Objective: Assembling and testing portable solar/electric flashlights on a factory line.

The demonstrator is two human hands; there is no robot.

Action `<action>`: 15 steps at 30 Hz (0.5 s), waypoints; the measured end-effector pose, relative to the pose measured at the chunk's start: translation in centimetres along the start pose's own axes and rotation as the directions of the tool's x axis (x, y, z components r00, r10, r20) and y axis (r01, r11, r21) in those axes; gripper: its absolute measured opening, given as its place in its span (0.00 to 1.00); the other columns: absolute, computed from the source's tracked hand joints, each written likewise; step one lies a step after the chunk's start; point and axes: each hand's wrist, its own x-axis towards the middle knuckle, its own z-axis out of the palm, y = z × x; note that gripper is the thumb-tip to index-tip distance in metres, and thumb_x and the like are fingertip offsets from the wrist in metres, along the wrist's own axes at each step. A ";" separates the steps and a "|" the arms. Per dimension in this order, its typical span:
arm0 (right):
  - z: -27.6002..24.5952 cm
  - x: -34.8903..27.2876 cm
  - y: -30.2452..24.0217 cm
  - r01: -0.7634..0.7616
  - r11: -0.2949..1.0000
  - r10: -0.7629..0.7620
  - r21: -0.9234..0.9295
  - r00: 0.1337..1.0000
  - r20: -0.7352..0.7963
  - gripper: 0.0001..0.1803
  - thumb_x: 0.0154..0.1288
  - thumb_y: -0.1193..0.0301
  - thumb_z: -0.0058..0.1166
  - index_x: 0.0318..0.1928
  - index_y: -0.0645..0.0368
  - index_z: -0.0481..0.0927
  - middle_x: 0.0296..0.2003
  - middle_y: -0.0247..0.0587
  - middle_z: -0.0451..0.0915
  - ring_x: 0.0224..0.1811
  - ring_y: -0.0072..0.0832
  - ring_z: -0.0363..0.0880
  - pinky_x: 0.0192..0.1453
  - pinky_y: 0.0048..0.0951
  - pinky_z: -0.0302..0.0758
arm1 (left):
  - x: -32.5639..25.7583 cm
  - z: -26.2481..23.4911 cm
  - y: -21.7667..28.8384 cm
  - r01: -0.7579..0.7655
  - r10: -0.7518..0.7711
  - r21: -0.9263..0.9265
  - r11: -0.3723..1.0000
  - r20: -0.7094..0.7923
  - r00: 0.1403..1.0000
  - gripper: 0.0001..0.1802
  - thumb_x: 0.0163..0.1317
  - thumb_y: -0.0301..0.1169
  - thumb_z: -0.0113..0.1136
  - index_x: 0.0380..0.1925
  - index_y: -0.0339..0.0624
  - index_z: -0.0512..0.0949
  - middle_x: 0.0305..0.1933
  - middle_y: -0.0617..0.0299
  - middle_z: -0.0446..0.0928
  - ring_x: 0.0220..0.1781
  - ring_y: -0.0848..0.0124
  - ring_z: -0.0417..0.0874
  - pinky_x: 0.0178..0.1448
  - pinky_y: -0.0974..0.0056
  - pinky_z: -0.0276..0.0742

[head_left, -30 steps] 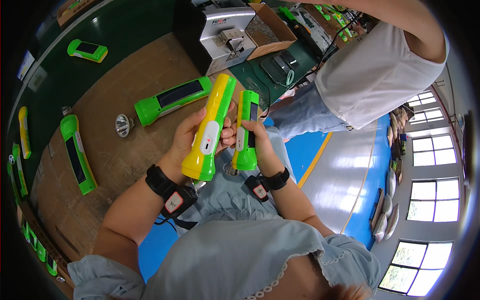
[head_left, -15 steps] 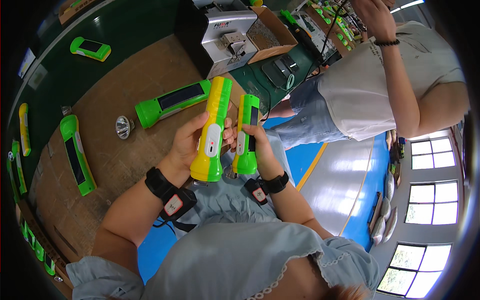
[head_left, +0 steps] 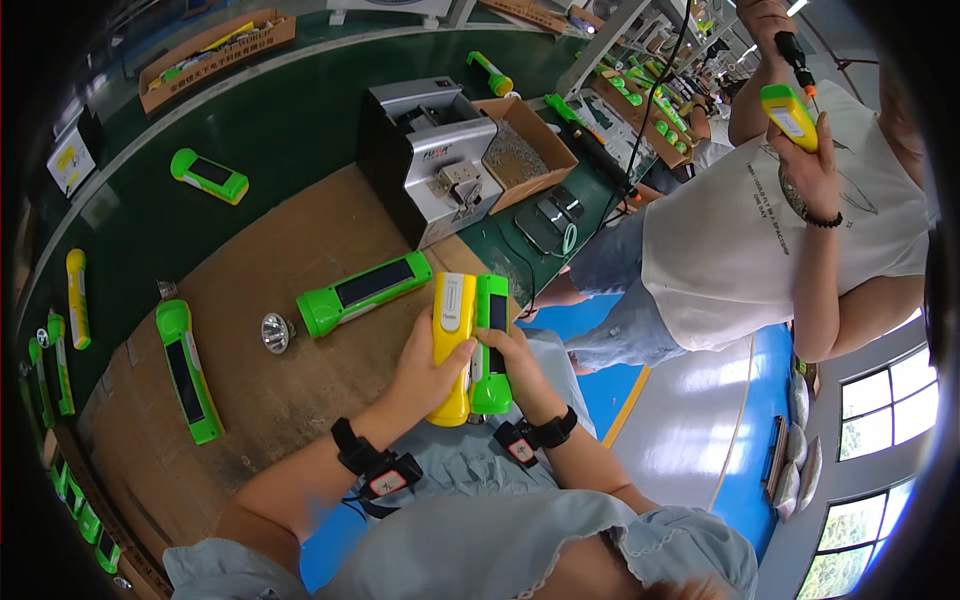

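Note:
My left hand [head_left: 425, 362] is wrapped around a flashlight [head_left: 454, 308] that shows its yellow side and a pale oblong panel. Close beside it, my right hand [head_left: 520, 365] grips a green flashlight [head_left: 491, 395] with a dark solar panel. Both flashlights stand nearly parallel above my lap, at the near edge of the brown board, and appear to touch. Just beyond them, another green flashlight [head_left: 365, 293] lies on the board. A loose reflector with its bulb [head_left: 277, 333] rests to the left, and a further green flashlight [head_left: 187, 370] lies past it.
A silver-and-black machine [head_left: 430, 165] stands at the back beside a cardboard box of small parts [head_left: 525, 160]. More flashlights lie on the green table [head_left: 300, 130]. At right a co-worker [head_left: 740, 220] holds a screwdriver [head_left: 793, 55] and a flashlight [head_left: 790, 118].
The left flashlight has been turned from its switch side to its yellow panel side. Both flashlights are now closer together. The view has shifted, revealing the co-worker's screwdriver and flashlight.

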 end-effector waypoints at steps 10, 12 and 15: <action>0.8 0.4 -1.6 0.199 0.932 -0.186 -0.304 0.980 0.073 0.25 0.53 0.66 0.62 0.48 0.67 0.71 0.35 0.38 0.77 0.35 0.22 0.76 0.39 0.24 0.73 | -0.2 -0.2 0.4 -0.158 0.210 0.616 0.772 -0.012 0.978 0.41 0.49 0.28 0.61 0.61 0.28 0.52 0.55 0.37 0.60 0.57 0.45 0.61 0.62 0.49 0.58; -0.1 1.0 -1.2 0.140 0.928 -0.124 -0.345 0.990 0.070 0.26 0.52 0.67 0.61 0.49 0.67 0.71 0.37 0.41 0.78 0.36 0.24 0.76 0.40 0.25 0.73 | 0.0 -0.2 0.8 -0.178 0.246 0.697 0.694 0.003 0.969 0.41 0.48 0.29 0.62 0.61 0.30 0.54 0.53 0.40 0.61 0.56 0.47 0.62 0.61 0.51 0.59; -1.8 2.8 0.2 0.255 0.912 -0.237 -0.321 0.967 0.094 0.25 0.51 0.67 0.60 0.48 0.68 0.72 0.36 0.43 0.78 0.36 0.25 0.76 0.41 0.27 0.73 | 0.3 -0.2 1.1 -0.181 0.285 0.773 0.609 0.000 0.959 0.41 0.44 0.31 0.67 0.58 0.33 0.59 0.49 0.44 0.61 0.53 0.51 0.65 0.59 0.54 0.62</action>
